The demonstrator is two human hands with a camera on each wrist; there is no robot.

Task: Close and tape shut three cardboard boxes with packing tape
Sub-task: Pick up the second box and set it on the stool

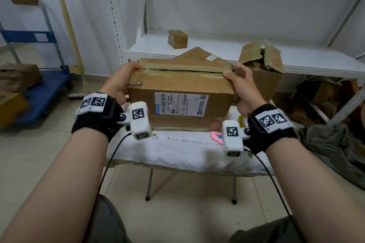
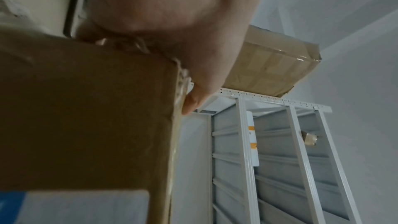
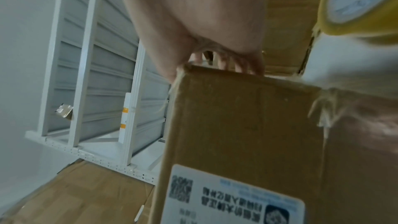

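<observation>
A brown cardboard box [image 1: 177, 85] with a white shipping label stands on a white padded folding table [image 1: 177, 150]. Its top flaps are folded down with a dark seam between them, and glossy tape runs along the near top edge. My left hand [image 1: 120, 81] grips the box's upper left end, fingers curled over the top corner. My right hand [image 1: 241, 87] grips the upper right end, thumb on the top edge. In the wrist views the box [image 2: 86, 108] [image 3: 237, 117] fills the foreground under each hand [image 2: 172, 23] [image 3: 204, 14]. A yellowish tape roll [image 3: 355, 6] lies by my right wrist.
An open, torn box [image 1: 260, 69] sits just right of the held box at the edge of the white shelf [image 1: 217, 47]. A small taped box [image 1: 177, 39] is farther back. A pink object [image 1: 216, 136] lies on the table. A blue cart [image 1: 45, 92] with boxes stands at left.
</observation>
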